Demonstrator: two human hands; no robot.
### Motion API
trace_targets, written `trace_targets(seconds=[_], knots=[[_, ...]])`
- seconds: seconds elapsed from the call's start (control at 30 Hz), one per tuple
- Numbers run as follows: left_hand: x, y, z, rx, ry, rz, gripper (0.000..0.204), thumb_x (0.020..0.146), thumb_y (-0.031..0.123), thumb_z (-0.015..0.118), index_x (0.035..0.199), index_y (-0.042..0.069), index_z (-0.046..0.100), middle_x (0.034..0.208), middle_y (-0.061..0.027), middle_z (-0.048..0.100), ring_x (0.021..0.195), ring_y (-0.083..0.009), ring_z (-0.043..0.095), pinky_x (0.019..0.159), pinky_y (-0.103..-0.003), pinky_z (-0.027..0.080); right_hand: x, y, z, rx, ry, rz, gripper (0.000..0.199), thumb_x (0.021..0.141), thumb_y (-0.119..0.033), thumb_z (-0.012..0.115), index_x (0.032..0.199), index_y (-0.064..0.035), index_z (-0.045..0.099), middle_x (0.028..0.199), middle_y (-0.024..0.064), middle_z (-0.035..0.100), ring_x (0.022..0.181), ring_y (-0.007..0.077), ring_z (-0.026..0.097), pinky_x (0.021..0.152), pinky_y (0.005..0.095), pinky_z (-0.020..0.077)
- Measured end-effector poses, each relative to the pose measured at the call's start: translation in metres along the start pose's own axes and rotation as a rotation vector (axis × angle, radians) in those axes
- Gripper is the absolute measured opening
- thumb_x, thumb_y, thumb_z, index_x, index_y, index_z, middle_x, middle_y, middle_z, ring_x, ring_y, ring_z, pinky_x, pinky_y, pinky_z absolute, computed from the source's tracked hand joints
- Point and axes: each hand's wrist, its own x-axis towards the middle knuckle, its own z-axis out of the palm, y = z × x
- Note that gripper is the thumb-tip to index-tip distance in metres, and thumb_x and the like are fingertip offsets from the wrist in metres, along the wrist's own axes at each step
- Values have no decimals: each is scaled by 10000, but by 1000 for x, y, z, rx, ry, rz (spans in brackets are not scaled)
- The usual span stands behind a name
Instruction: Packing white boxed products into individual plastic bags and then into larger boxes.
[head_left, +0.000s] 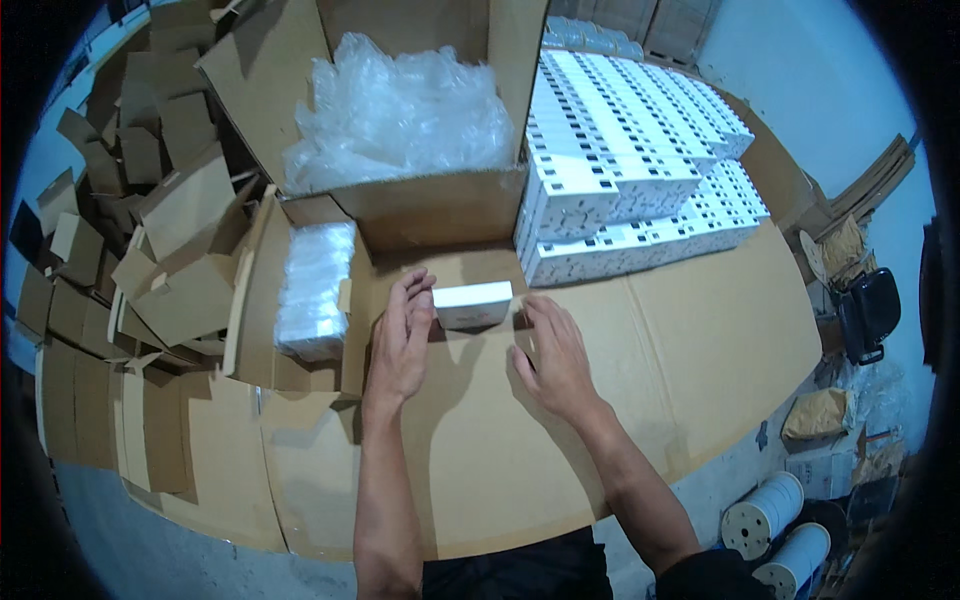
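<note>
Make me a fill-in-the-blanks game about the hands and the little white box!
1. The small white cardboard box sits between the left hand and the ____ hand.
2. The big open brown carton behind it is stuffed with clear ____ bags.
3. The stacked white boxes stand on the person's ____ side.
4. The tabletop is covered with brown ____.

Missing words: right; plastic; right; cardboard

My left hand and right hand sit either side of a small box on the cardboard-covered table. Behind it stands an open carton with plastic bags in it. Stacked boxes lie right of that carton, wrapped packs left, cardboard scraps farther left.
</note>
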Motion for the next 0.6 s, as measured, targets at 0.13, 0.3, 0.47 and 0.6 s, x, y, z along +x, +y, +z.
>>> trace_targets(seconds=[0.13,0.3,0.47,0.6], knots=[[-6,31,5,144,213,71,466,1078,365,396,1299,-17,546,1217,-171,650,1155,-267,616,1012,-380,461,-6,-6,-3,-283,-88,-21,508,930,-288,616,1355,-31,508,1508,172,414,1429,357,340,1161,566,257],[15,64,19,136,337,296,308,1012,246,556,1145,-24,624,1079,-191,656,994,-318,651,887,-416,509,-3,-8,2,-344,-79,3,524,941,-331,588,1370,-42,504,1514,165,414,1431,358,338,1158,576,241],[99,109,7,266,445,310,215,936,168,689,1066,-3,679,949,-106,717,829,-193,685,773,-347,552,-3,-8,4,-333,-103,13,533,941,-348,581,1386,-66,498,1519,167,414,1430,361,338,1161,573,222],[199,126,-7,282,465,282,277,873,175,723,1031,-49,687,980,-212,731,946,-355,697,863,-429,540,-8,0,4,-313,-71,10,540,934,-366,579,1386,-80,506,1523,163,418,1431,361,339,1165,585,212]])
